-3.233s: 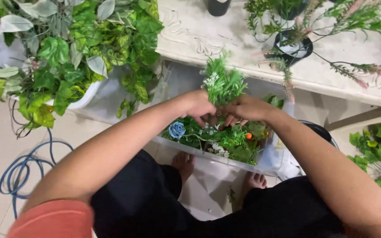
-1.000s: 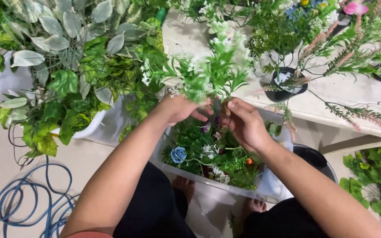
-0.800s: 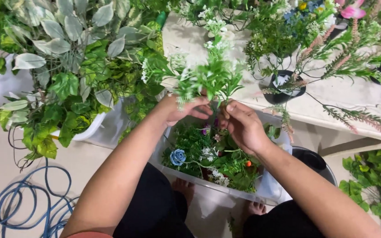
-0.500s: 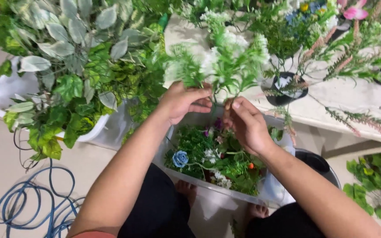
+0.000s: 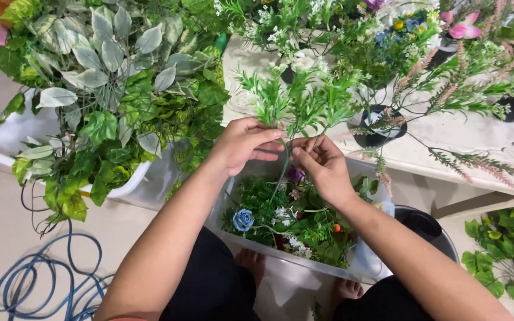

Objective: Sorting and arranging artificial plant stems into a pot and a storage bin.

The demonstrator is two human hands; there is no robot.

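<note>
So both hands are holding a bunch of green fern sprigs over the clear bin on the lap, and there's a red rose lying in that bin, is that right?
Not quite: the rose in the clear bin is blue, not red, as the head view shows. The rest stands: the left hand and right hand hold the green fern sprigs together above the bin.

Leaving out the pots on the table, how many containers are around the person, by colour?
Clear bin: 1
White tub: 1
Black bucket: 1
Total: 3
</note>
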